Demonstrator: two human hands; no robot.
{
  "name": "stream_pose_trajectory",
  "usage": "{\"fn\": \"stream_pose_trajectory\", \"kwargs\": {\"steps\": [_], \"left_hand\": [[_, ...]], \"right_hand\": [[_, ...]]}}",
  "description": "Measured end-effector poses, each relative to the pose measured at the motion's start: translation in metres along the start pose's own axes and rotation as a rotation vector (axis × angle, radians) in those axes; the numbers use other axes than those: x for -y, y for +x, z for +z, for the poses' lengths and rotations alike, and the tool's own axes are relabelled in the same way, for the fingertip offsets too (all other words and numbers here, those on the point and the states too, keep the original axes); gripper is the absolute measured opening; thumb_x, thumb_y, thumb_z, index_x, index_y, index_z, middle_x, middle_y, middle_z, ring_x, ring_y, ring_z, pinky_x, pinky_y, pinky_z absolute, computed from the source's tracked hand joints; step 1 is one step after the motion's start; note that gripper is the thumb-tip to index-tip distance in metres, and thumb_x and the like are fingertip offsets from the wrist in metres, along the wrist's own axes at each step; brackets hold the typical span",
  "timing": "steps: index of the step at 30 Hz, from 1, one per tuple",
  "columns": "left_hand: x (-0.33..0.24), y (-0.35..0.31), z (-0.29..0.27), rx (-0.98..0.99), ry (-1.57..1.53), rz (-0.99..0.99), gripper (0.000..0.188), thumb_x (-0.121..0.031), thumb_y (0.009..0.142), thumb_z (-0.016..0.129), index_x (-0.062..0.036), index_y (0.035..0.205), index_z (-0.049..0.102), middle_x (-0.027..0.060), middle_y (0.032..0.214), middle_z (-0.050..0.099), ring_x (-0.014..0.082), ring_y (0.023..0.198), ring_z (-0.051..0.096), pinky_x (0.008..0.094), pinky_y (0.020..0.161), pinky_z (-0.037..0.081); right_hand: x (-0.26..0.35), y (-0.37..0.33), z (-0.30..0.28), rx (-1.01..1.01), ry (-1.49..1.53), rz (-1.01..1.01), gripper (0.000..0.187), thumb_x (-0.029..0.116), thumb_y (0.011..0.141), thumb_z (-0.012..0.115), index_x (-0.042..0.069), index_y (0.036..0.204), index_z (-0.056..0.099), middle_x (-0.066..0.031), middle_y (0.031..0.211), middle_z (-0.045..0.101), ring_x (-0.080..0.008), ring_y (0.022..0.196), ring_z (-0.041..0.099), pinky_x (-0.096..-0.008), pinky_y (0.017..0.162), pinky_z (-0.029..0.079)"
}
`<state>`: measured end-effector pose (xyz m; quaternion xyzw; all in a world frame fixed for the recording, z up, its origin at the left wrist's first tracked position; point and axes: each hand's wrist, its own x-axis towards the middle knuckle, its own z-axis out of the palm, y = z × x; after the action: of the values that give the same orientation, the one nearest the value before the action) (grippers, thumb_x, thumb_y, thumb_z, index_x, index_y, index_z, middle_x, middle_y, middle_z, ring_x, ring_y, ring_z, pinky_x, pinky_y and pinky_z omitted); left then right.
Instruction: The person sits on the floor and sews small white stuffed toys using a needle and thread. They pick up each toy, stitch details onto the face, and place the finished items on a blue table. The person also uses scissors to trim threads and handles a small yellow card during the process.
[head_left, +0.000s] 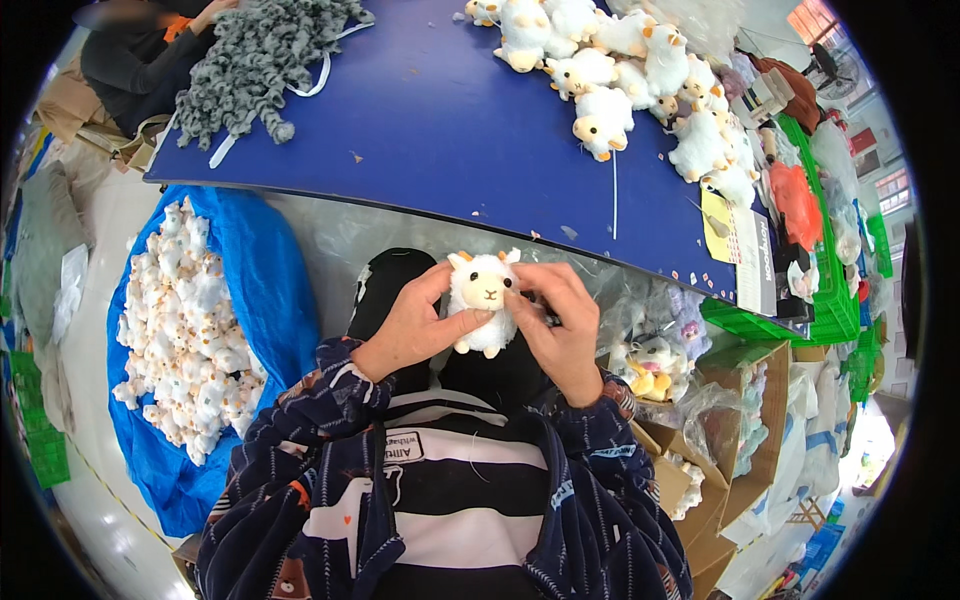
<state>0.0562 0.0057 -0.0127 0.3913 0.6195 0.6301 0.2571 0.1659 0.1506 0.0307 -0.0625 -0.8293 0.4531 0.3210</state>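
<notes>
A small white plush sheep (pixel 484 286) with a cream face, dark eyes and orange horns is held upright over my lap, its face toward me. My left hand (pixel 415 325) is closed on its left side in the picture, the thumb lying across its chest below the muzzle. On the other side my right hand (pixel 562 325) grips it, with thumb and fingers at the cheek and near the eye. The plush's back and the fingertips behind it are hidden.
Ahead stands a blue table (pixel 430 110) bearing a heap of white plush sheep (pixel 605 120) and grey curly fabric strips (pixel 265 65). A blue sack (pixel 285 265) of small white plush pieces stands left. Cardboard boxes (pixel 755 440) and green crates (pixel 835 300) fill the right. Another person (pixel 140 65) sits far left.
</notes>
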Motion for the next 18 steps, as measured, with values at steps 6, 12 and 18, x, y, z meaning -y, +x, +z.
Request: {"fn": "stream_pose_trajectory", "kwargs": {"steps": [6,12,18], "left_hand": [[-0.009,-0.004,-0.008,-0.001,0.106,0.038,0.041,-0.016,0.079,0.071,0.0003,0.115,0.056,0.0112,0.107,0.060,0.0200,0.100,0.059,0.0312,0.088,0.045],[-0.026,-0.007,0.005,-0.231,0.030,0.080,0.045,-0.015,0.080,0.071,-0.0020,0.120,0.055,0.0110,0.099,0.062,0.0216,0.092,0.061,0.0310,0.081,0.048],[-0.025,-0.008,0.003,-0.215,0.384,0.337,0.041,-0.003,0.072,0.067,-0.0063,0.112,0.062,0.0144,0.081,0.057,0.0290,0.068,0.056,0.0359,0.058,0.045]], "right_hand": [[-0.009,-0.009,-0.001,0.139,-0.075,-0.157,0.042,-0.006,0.066,0.072,0.004,0.106,0.064,-0.0080,0.094,0.060,-0.0154,0.069,0.063,-0.0244,0.058,0.051],[-0.012,-0.017,0.011,-0.041,-0.142,-0.204,0.043,-0.005,0.064,0.074,0.004,0.105,0.064,-0.0093,0.094,0.061,-0.0162,0.069,0.063,-0.0233,0.054,0.051],[-0.009,-0.024,0.014,-0.114,-0.151,-0.174,0.044,-0.005,0.061,0.075,0.004,0.103,0.064,-0.0111,0.098,0.062,-0.0211,0.075,0.064,-0.0270,0.057,0.052]]}}
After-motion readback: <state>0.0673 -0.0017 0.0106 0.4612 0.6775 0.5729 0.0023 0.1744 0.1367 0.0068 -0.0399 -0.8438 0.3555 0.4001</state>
